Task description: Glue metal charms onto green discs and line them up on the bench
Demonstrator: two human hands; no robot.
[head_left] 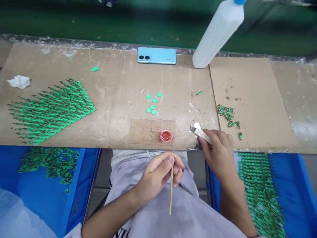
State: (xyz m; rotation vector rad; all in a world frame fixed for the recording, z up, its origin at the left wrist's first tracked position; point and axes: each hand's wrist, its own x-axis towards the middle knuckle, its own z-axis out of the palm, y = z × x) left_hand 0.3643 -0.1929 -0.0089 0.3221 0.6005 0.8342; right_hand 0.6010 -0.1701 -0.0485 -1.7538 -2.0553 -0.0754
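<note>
My left hand (pixel 162 170) is closed around a thin wooden stick (pixel 171 193), which points down in front of my lap. In my right hand (pixel 219 145) is a utility knife (pixel 201 133) with a pale, wrapped-looking handle. Its metal tip points left, low over the front edge of the cardboard-covered table (pixel 116 129). Between the hands, a small round dish (pixel 166 136) of red liquid sits on a speckled brown board (pixel 145 131). Just behind that board lie several green discs (pixel 155 100).
Rows of green-disc pieces (pixel 54 114) lie at left, near a crumpled tissue (pixel 19 81). A blue phone (pixel 156 55) and white bottle (pixel 219 33) are at the back. Small green-gold pieces (pixel 226 112) lie right. Blue bins (pixel 79 188) below hold green pieces (pixel 262 191).
</note>
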